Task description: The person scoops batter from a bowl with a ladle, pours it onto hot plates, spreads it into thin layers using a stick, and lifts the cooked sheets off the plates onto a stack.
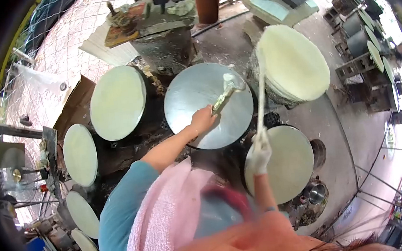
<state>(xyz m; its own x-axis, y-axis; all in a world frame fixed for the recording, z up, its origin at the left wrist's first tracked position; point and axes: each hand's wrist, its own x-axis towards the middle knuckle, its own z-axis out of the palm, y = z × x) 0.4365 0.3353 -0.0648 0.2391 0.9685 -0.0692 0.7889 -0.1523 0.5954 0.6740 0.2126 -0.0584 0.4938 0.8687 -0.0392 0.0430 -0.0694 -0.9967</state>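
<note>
My left hand [204,120] is wrapped round the handle of a short tool smeared with whitish paste [222,98]; I cannot make out its exact kind. The tool's head rests on or just above a bare round metal griddle [188,95]. On the right, my gloved right hand [260,152] grips a long pale stick [261,88], which points away from me. Its far end reaches the left edge of a stack of thin round pale sheets [296,63]. Below that hand lies a griddle covered by a pale round layer [287,165].
More pale-covered round griddles [117,103] curve along my left side. Behind the metal griddle stands a cluttered stand [163,37]; a round-topped table [260,11] holds a dark box. A metal cup [316,193] sits at lower right. A pink towel [164,216] hangs over my front.
</note>
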